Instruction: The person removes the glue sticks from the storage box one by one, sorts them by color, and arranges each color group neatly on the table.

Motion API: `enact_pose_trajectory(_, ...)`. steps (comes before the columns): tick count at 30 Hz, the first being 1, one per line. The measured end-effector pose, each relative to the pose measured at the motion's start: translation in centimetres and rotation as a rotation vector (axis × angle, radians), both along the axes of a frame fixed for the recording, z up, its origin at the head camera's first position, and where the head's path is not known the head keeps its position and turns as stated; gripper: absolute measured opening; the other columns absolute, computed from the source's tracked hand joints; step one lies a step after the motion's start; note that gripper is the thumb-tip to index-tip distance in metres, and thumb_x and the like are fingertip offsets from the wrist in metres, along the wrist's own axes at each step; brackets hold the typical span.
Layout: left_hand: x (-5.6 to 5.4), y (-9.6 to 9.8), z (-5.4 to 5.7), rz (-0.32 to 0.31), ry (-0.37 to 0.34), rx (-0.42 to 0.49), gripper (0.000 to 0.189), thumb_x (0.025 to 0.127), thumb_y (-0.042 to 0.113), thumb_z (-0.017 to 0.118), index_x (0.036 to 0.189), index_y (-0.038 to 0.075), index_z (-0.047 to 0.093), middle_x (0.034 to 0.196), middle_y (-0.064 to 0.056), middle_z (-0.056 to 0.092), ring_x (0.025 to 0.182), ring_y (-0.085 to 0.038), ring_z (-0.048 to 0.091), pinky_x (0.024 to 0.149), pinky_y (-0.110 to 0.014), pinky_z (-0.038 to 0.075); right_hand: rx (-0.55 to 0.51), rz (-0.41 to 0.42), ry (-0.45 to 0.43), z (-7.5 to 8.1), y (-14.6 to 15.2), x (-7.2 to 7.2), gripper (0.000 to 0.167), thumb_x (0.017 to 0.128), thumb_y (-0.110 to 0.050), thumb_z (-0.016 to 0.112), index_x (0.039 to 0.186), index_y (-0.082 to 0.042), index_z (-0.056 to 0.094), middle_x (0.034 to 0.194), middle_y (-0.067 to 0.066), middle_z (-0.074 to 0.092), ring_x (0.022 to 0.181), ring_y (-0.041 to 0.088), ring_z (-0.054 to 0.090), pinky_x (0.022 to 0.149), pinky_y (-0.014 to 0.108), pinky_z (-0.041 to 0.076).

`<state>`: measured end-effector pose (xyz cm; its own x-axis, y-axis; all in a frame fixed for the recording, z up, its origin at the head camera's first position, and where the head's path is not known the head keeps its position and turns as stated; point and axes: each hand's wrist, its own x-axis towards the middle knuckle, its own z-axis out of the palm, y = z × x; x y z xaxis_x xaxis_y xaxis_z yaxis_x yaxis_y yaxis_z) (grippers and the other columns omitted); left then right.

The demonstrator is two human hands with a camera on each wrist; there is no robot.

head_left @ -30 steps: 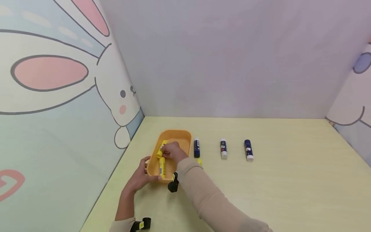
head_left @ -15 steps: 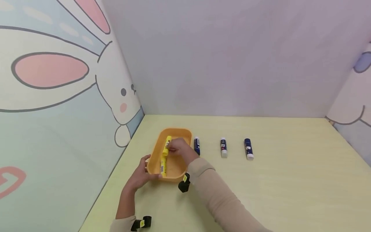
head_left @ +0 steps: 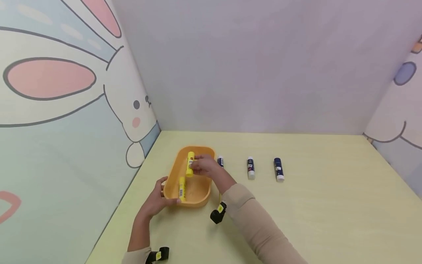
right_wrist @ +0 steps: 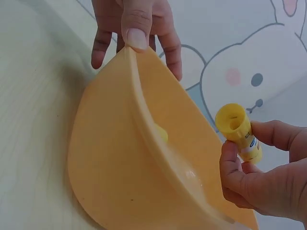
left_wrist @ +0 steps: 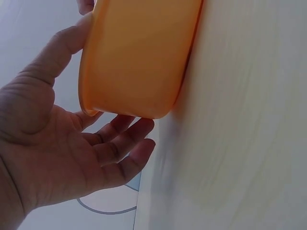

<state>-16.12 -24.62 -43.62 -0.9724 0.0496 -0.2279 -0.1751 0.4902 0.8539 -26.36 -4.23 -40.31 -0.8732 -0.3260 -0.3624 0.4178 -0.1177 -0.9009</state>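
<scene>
An orange plastic tray stands on the table at the left. My left hand holds its near left corner, with the thumb over the rim and the fingers against the outer wall, as the left wrist view shows. Above the tray my right hand pinches a yellow glue stick between thumb and fingers. In the right wrist view that glue stick is tilted, one hollow end facing the camera. Another yellow glue stick lies inside the tray along its left side.
Two blue-and-white glue sticks, one nearer and one farther right, lie on the table. A third blue one beside the tray is partly behind the right wrist. A yellow sliver shows past the right forearm. Printed walls border the table.
My right hand has lifted the yellow glue stick off the tray's floor and shifted it slightly right and up. The other yellow one stays in the tray. My left hand keeps its hold.
</scene>
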Motion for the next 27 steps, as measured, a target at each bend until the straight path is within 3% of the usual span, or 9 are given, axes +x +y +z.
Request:
enact_pose_trajectory(9, 0.0, 0.0, 0.1, -0.004, 0.001, 0.012, 0.102, 0.066, 0.029, 0.085, 0.142, 0.017, 0.019, 0.128, -0.017, 0.044, 0.105, -0.029, 0.050, 0.085, -0.046, 0.043, -0.005, 0.032, 0.074, -0.3, 2.4, 1.2, 0.055, 0.085, 0.005, 0.060, 0.135, 0.005, 0.039, 0.112, 0.020, 0.056, 0.092, 0.027, 0.060, 0.078, 0.038, 0.050)
enact_pose_trajectory(15, 0.0, -0.1, -0.1, -0.005, -0.006, -0.002, 0.104, 0.065, 0.029, 0.085, 0.143, 0.016, 0.018, 0.129, -0.017, 0.043, 0.106, -0.029, 0.050, 0.085, -0.045, 0.043, -0.050, 0.015, 0.074, -0.4, 3.8, 2.3, 0.053, 0.084, 0.007, 0.059, 0.134, 0.002, 0.040, 0.115, 0.020, 0.053, 0.089, 0.026, 0.059, 0.076, 0.036, 0.050)
enact_pose_trajectory(21, 0.0, -0.2, -0.1, -0.006, 0.004, -0.007, 0.103, 0.065, 0.029, 0.085, 0.143, 0.016, 0.018, 0.128, -0.017, 0.044, 0.106, -0.029, 0.050, 0.085, -0.046, 0.043, -0.079, 0.050, 0.093, -0.2, 4.3, 3.3, 0.053, 0.085, 0.005, 0.058, 0.134, 0.002, 0.039, 0.118, 0.020, 0.051, 0.089, 0.025, 0.058, 0.076, 0.036, 0.050)
enact_pose_trajectory(27, 0.0, -0.3, -0.1, -0.013, 0.002, 0.009, 0.103, 0.065, 0.030, 0.084, 0.143, 0.018, 0.018, 0.126, -0.015, 0.044, 0.106, -0.029, 0.049, 0.084, -0.045, 0.043, -0.053, 0.058, 0.111, 0.1, 5.3, 4.1, 0.056, 0.085, 0.007, 0.058, 0.136, 0.000, 0.037, 0.120, 0.019, 0.049, 0.090, 0.024, 0.056, 0.074, 0.035, 0.049)
